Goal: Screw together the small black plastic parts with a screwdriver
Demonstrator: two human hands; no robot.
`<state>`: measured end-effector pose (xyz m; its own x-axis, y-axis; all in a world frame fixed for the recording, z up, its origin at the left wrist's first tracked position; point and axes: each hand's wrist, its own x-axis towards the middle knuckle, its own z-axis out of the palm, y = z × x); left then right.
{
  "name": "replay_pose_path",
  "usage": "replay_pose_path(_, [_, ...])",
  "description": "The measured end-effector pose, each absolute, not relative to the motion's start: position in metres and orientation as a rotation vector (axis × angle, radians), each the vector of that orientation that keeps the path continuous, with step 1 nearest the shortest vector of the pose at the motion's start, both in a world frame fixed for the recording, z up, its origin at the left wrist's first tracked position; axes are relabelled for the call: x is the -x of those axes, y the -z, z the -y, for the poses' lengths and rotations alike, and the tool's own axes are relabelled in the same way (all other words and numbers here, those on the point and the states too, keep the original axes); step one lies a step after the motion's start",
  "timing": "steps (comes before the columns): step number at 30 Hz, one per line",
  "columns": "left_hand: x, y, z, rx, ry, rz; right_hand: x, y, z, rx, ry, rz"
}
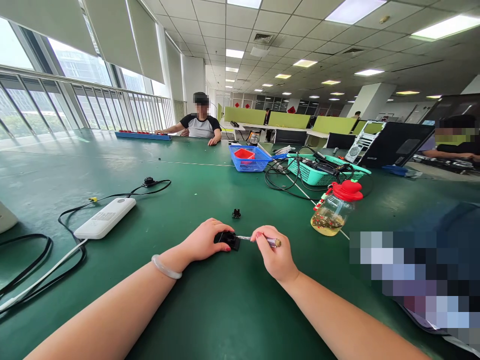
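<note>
One big green table (232,300), flat and shiny, from near to far. At the far side, a person (203,129) in a grey shirt with black sleeves and with one arm stretched left to a blue tray (146,137) of red things. Far on the right, a green basket (311,176) full of black cords. Just left of that, a blue basket (250,166) with a red box (244,154) inside. Nearer, on the right, a jar (332,212) with a red lid (347,191). On the left, a white block (106,218) beside a black wire. Near, in the middle, Left hand (205,241): wrapped around a black part (233,241), thumb on the near side, fingers on the far side. Right hand (275,252): pinching a thin tool (272,242), pointed left, tip at the right side of the black part. Cannot tell if touching or pushed in. On the left wrist, a white ring (166,267). Black part between both hands, on or just above the table; cannot tell which. Smallest, a black bit (236,214), alone, just far of the black part.
</note>
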<state>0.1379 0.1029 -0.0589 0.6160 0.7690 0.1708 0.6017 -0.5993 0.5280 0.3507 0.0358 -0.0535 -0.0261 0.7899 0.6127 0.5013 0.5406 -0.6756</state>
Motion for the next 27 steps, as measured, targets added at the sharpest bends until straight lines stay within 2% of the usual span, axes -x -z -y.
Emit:
replay_pose_path(16, [-0.1377, 0.0595, -0.1016, -2.487, -0.614, -1.055, -0.3484, 0.0544, -0.0379, 1.128, -0.299, 1.751])
replay_pose_path(21, [-0.1384, 0.0586, -0.1015, -2.487, -0.695, -1.034, -0.3497, 0.0526, -0.0365, 0.964, -0.255, 1.795])
replay_pose_path(24, [-0.1399, 0.0560, -0.1007, -2.487, -0.780, -1.189, -0.3506, 0.0514, -0.0347, 0.845, -0.175, 1.795])
replay_pose_path(27, [-0.1425, 0.0524, -0.0978, -2.508, -0.819, -1.586, -0.3506, 0.0518, -0.0340, 0.812, -0.142, 1.818])
